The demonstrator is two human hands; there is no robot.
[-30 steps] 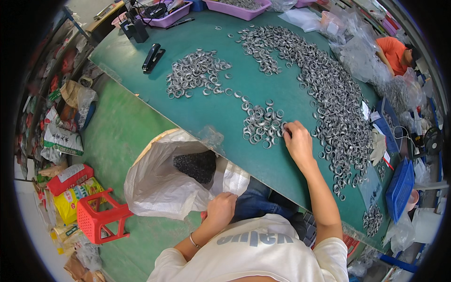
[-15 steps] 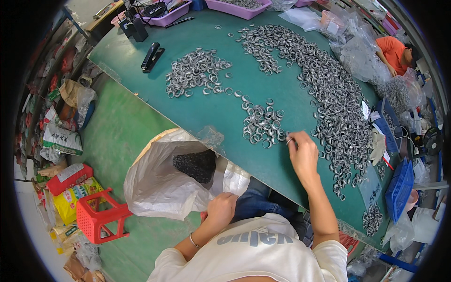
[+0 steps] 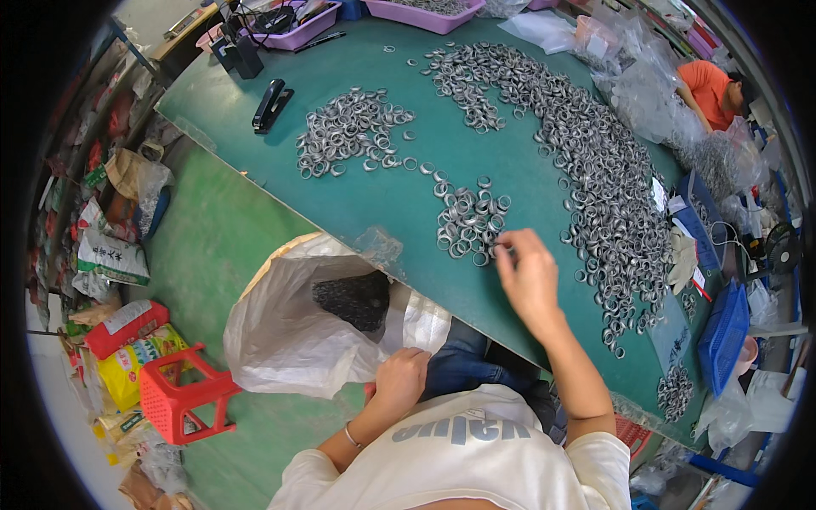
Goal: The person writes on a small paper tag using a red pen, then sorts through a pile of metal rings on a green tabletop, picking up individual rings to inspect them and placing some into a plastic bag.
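My left hand (image 3: pixel 402 380) is closed on the rim of a large white sack (image 3: pixel 280 357), which gapes beside the table edge. A dark, speckled mass (image 3: pixel 353 299) shows inside the sack. My right hand (image 3: pixel 529 280) reaches over the green table, thumb and index finger pinching at what looks like a metal ring (image 3: pixel 507 248), partly hidden by the fingertips. Those fingertips are at the right edge of a small heap of grey metal rings (image 3: pixel 466 223). A second heap of rings (image 3: pixel 347 127) lies farther left, and a long, dense band of rings (image 3: pixel 586 161) curves along the right.
A black stapler (image 3: pixel 272 106) and purple trays (image 3: pixel 293 32) are at the table's far side. A blue basket (image 3: pixel 722 336) stands at the right edge. On the floor at left is a red stool (image 3: pixel 183 391). Another person in orange (image 3: pixel 710 89) sits at far right.
My right hand has moved slightly left, up to the small ring heap. My left hand keeps its hold on the sack. The whole view has shifted slightly.
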